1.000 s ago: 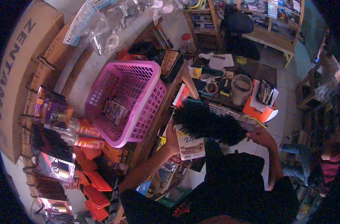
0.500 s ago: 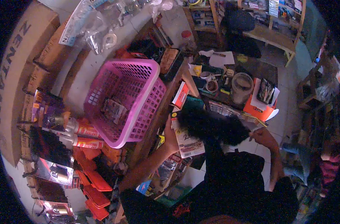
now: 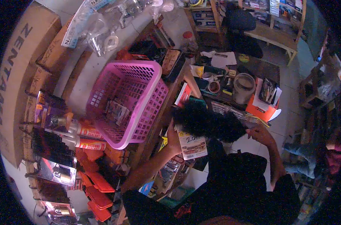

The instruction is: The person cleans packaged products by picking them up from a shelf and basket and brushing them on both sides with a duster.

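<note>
Covering the top of the printed pack, the black duster sits between both hands. Left hand grips the pack's left edge, fingertips hidden; right hand, wrist bent inward, pinches the duster's end.

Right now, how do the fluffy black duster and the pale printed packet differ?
The duster is dark and shaggy, while the packet is pale, flat and printed. The duster looks longer than the packet. The right hand holds the duster at one end; the left hand holds the packet by its side. Both are in hand, the duster hiding the packet's upper part.
</note>
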Available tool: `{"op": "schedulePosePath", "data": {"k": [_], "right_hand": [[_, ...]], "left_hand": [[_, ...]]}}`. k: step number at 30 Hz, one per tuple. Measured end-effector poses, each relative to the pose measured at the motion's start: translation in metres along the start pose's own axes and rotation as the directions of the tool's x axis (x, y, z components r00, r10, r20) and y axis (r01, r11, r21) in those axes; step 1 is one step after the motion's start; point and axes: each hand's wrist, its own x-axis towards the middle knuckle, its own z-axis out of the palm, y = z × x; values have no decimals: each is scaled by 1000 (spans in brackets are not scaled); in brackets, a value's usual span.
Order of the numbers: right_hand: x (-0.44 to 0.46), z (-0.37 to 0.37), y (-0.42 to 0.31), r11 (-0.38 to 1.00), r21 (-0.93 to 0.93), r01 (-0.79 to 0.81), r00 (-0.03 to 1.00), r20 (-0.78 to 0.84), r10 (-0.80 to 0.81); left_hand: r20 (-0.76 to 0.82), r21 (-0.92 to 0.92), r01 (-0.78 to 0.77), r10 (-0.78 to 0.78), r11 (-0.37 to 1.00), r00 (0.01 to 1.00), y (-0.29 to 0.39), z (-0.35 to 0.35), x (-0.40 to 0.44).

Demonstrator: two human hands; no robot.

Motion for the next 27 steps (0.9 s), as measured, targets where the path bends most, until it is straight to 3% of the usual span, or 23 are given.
{"op": "schedulePosePath", "data": {"k": [3, 4, 6, 9, 10, 11, 15, 18, 21, 24, 27], "right_hand": [[-2, -2, -9, 970, 78, -232, 957, 197, 213], [-1, -3, -7, 984, 78, -157, 978, 148, 145], [-1, -6, 2, 998, 67, -7, 999, 48, 4], [-2, -11, 9, 968, -6, -250, 927, 286, 241], [-4, -11, 11, 975, -40, -218, 928, 301, 220], [-8, -10, 14, 980, -71, -187, 927, 317, 200], [-7, -7, 51, 999, -17, -32, 981, 189, 35], [-7, -10, 44, 938, -278, -206, 848, 427, 313], [-18, -17, 40, 993, -118, 8, 937, 346, 34], [-16, -20, 31, 998, -58, 38, 946, 323, -18], [-16, -20, 19, 999, 26, -33, 943, 332, 23]], "left_hand": [[60, 80, 27, -32, 996, 998, -1, -8, -3], [-12, 69, 23, -22, 997, 1000, -3, -8, -4], [-9, 17, -14, 14, 1000, 1000, -4, 1, -3], [8, 46, -22, 21, 999, 1000, -1, 17, -7], [15, 76, -17, 16, 997, 1000, 1, 19, -8], [-101, 268, -171, 204, 948, 974, 8, -14, 4], [-119, 204, -129, 155, 970, 981, 3, 24, -2], [-175, 264, -156, 206, 952, 963, 5, 20, 0], [-218, 299, -147, 217, 943, 952, 12, 10, 2], [-210, 343, -153, 235, 927, 949, 10, 14, 2], [-197, 346, -189, 269, 919, 943, 12, 15, 3]]}}
